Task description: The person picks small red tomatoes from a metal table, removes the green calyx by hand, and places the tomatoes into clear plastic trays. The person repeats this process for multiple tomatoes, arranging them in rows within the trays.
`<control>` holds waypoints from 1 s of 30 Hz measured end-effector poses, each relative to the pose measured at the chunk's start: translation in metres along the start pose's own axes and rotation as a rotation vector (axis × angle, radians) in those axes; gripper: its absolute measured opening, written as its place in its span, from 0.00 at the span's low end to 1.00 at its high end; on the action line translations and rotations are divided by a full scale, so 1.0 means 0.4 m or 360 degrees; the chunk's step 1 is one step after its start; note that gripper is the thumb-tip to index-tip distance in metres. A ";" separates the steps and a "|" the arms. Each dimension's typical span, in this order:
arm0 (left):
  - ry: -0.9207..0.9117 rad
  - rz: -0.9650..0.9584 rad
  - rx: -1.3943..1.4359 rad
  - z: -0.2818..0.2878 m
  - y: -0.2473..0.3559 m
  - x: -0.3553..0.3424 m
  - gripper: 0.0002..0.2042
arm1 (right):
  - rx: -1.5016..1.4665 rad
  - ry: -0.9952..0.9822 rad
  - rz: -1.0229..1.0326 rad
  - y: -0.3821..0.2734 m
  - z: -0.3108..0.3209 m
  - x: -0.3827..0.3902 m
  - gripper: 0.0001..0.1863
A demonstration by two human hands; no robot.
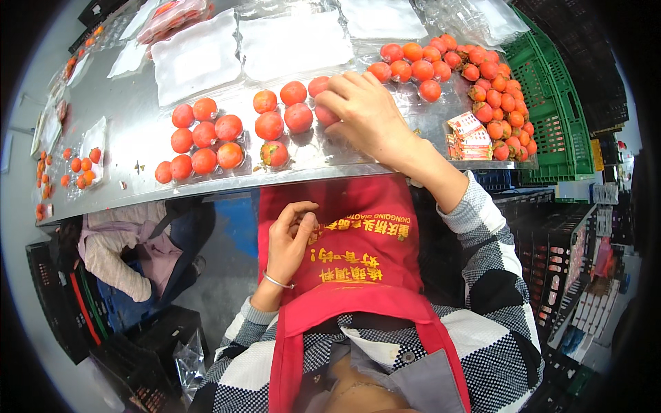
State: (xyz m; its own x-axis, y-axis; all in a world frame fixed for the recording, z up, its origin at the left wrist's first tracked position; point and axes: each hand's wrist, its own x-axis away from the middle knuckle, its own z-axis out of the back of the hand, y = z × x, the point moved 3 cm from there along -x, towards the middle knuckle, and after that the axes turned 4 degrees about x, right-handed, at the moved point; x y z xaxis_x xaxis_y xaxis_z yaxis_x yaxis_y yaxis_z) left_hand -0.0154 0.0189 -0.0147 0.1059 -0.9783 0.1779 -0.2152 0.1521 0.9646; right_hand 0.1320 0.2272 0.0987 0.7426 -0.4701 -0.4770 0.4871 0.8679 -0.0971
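Note:
On the steel table (131, 186), my right hand (368, 113) reaches over a clear plastic tray and has its fingers closed around an orange-red persimmon (326, 115). Another persimmon (299, 118) sits just to the left of these fingers. Its tray also holds a persimmon with its leafy cap showing (275, 154). Farther left, a clear tray is filled with persimmons (204, 134). My left hand (290, 237) is below the table edge, in front of the red apron (351, 255). Its fingers are loosely curled, apart from the thumb, and nothing shows in them.
A heap of persimmons (506, 103) lies at the right, beside a green crate (558, 103). Printed labels (470, 136) lie near it. White-lined trays (296, 45) run along the back. Smaller groups of fruit (86, 164) stand far left. Dark crates (551, 268) stand below right.

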 end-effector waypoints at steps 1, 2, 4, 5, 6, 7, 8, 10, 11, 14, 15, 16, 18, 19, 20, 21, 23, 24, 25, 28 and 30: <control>-0.0003 -0.0008 0.0013 -0.001 0.003 -0.001 0.11 | -0.0081 0.0015 -0.0052 0.007 0.003 0.006 0.23; -0.0003 -0.0020 0.0028 -0.002 0.006 -0.002 0.11 | -0.0165 0.0073 -0.0062 0.013 0.008 0.013 0.22; 0.0003 -0.0067 0.0035 -0.003 0.018 -0.004 0.11 | -0.0296 0.0212 -0.0224 0.017 0.013 0.034 0.22; 0.0009 -0.0091 0.0044 -0.005 0.024 -0.006 0.11 | -0.0364 0.0297 -0.0284 0.016 0.014 0.043 0.22; 0.0003 -0.0111 0.0027 -0.006 0.031 -0.008 0.11 | -0.0203 0.0343 -0.0228 0.008 0.016 0.052 0.26; -0.0004 -0.0130 0.0007 -0.007 0.038 -0.014 0.11 | -0.0150 0.0284 -0.0224 -0.001 0.010 0.059 0.27; -0.0012 -0.0149 -0.0016 -0.007 0.046 -0.019 0.11 | -0.0096 0.0241 -0.0233 -0.010 0.005 0.063 0.29; -0.0036 -0.0167 -0.0029 -0.012 0.060 -0.033 0.11 | -0.0008 0.0166 -0.0265 -0.018 -0.004 0.059 0.28; -0.0043 -0.0173 -0.0030 -0.015 0.065 -0.037 0.11 | 0.0029 0.0162 -0.0251 -0.020 -0.007 0.054 0.29; -0.0055 -0.0235 -0.0043 -0.025 0.078 -0.045 0.11 | 0.0126 0.0138 -0.0196 -0.014 -0.011 0.028 0.29; -0.0054 -0.0249 -0.0036 -0.028 0.081 -0.044 0.11 | 0.0142 0.0121 -0.0173 -0.011 -0.011 0.022 0.28; -0.0055 -0.0242 -0.0027 -0.030 0.082 -0.042 0.11 | 0.0156 0.0105 -0.0150 -0.009 -0.011 0.018 0.28; -0.0059 -0.0237 0.0005 -0.032 0.086 -0.037 0.12 | 0.0001 0.0165 -0.0145 -0.007 -0.001 0.019 0.28; -0.0053 -0.0237 0.0002 -0.031 0.089 -0.034 0.12 | -0.0073 0.0171 -0.0171 -0.005 0.005 0.023 0.28; -0.0044 -0.0234 0.0007 -0.029 0.092 -0.032 0.12 | -0.0262 0.0263 -0.0246 -0.005 0.015 0.034 0.28; -0.0029 -0.0229 0.0014 -0.027 0.095 -0.029 0.13 | -0.0454 0.0325 -0.0345 -0.013 0.025 0.055 0.29; -0.0102 -0.0180 0.0085 -0.023 0.101 -0.026 0.17 | -0.0887 0.0366 -0.0575 -0.053 0.029 0.108 0.31; -0.0136 -0.0157 0.0138 -0.023 0.103 -0.029 0.20 | -0.1120 0.0352 -0.0702 -0.082 0.029 0.141 0.32; -0.0204 -0.0136 0.0267 -0.029 0.103 -0.033 0.21 | -0.1352 0.0335 -0.0837 -0.109 0.027 0.173 0.32; -0.0380 -0.0035 0.0505 -0.054 0.100 -0.034 0.28 | -0.1755 0.0319 -0.0910 -0.198 -0.005 0.246 0.33; -0.0283 -0.0076 0.0199 -0.065 0.097 -0.019 0.29 | -0.1793 0.0246 -0.0997 -0.236 -0.025 0.285 0.32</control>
State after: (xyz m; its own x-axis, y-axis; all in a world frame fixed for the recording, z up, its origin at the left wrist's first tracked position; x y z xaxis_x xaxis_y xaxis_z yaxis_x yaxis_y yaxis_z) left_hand 0.0008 0.0361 0.0265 -0.0514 -0.9951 0.0849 -0.3342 0.0972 0.9375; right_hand 0.1661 0.0935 0.0448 0.4334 -0.8848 -0.1709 0.0218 0.1999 -0.9796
